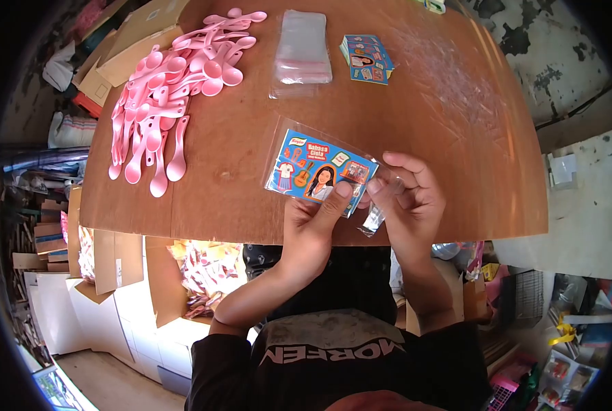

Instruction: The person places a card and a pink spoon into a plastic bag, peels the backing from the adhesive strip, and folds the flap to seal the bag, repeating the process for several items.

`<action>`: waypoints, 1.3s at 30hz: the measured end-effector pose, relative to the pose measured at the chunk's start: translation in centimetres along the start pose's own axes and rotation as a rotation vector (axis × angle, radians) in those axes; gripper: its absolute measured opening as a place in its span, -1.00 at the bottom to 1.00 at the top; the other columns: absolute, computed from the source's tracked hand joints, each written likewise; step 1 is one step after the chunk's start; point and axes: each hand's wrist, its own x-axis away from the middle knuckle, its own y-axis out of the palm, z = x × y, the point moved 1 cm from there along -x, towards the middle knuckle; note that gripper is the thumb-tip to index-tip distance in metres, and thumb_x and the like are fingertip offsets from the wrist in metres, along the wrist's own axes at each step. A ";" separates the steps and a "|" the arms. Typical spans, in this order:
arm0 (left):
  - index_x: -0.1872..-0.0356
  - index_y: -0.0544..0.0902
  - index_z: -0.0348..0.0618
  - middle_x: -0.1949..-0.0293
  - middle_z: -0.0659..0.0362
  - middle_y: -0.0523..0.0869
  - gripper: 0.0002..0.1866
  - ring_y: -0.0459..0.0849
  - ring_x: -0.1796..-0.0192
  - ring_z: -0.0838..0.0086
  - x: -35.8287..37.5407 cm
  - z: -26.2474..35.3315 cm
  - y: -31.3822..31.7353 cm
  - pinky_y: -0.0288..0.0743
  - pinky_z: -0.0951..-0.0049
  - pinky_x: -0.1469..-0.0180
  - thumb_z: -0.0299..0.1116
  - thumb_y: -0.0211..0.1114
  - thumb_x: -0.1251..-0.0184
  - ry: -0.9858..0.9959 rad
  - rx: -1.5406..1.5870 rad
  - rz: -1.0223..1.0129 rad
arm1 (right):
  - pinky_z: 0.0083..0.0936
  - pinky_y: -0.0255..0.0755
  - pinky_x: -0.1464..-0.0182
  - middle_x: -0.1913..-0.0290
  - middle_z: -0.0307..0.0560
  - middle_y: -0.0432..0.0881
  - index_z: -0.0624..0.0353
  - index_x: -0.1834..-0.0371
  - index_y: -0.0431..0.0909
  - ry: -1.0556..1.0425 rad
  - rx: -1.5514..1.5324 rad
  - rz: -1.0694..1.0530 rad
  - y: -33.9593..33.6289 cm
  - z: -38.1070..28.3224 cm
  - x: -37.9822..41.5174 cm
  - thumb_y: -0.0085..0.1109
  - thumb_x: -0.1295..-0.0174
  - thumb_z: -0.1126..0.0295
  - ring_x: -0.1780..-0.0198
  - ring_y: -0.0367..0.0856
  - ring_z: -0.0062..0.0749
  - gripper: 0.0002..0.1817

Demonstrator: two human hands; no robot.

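While the left hand (311, 231) supports the blue printed card (299, 174) from its near side, the thumb lies flat over the lower right part of the printed face, its tip just beside the portrait, and the other fingers are mostly hidden beneath. That hand is closed on the clear sleeve (273, 142) around the card, whose see-through margin shows past the card's left and upper edges. The card lies tilted, its right end lower than its left, held above the near part of the brown table (251, 144), with most of its face extending up and left of the left thumb. At its right end, the right hand (419, 209) has its thumb bent in toward the card's edge and its fingers curled, the forefinger arched above and a narrow gap between them; clear film (372, 223) bunches at this thumb and hangs below it, though the exact grip on it is hard to make out. Beyond the hands, well apart from the fingers, a stack of clear sleeves (302, 48) lies near the table's far side, and a small pile of similar blue cards (368, 60) sits just right of it. Loose clear scraps (460, 85) are scattered farther right, and a heap of pink spoons (176, 89) spreads over the left part of the table.
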 end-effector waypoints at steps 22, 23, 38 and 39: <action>-0.22 0.31 -0.24 -0.19 -0.12 0.46 -0.60 0.48 -0.22 0.15 -0.6 1.0 -1.1 0.46 0.19 -0.17 -0.39 0.06 -0.42 0.280 0.198 0.052 | -0.54 0.52 0.01 0.11 0.08 0.61 0.46 0.06 0.45 0.247 -0.151 -0.060 1.7 1.6 1.8 0.15 -0.20 0.65 0.06 0.60 -0.44 -0.75; -0.20 0.33 -0.27 -0.18 -0.11 0.47 -0.62 0.49 -0.22 0.16 -0.5 0.8 -1.0 0.47 0.21 -0.16 -0.40 0.06 -0.42 0.303 0.210 0.040 | -0.54 0.51 0.01 0.13 0.05 0.62 0.45 0.08 0.46 0.203 -0.136 -0.025 1.9 2.0 2.0 0.14 -0.20 0.65 0.06 0.60 -0.46 -0.78; -0.33 0.15 -0.20 -0.19 -0.10 0.46 -0.46 0.51 -0.20 0.12 -0.2 2.8 -1.4 0.37 0.06 -0.26 -0.36 0.06 -0.39 0.258 0.211 -0.021 | -0.56 0.52 0.09 0.17 0.05 0.63 0.45 0.16 0.47 0.211 -0.249 0.117 2.9 2.5 3.2 0.13 -0.14 0.72 0.15 0.61 -0.48 -0.81; -0.32 0.16 -0.21 -0.17 -0.09 0.48 -0.47 0.52 -0.19 0.13 -0.1 2.6 -1.3 0.38 0.07 -0.25 -0.36 0.07 -0.38 0.262 0.219 -0.005 | -0.56 0.52 0.09 0.17 0.05 0.63 0.45 0.16 0.47 0.208 -0.250 0.112 2.9 2.6 3.3 0.13 -0.14 0.72 0.15 0.61 -0.48 -0.81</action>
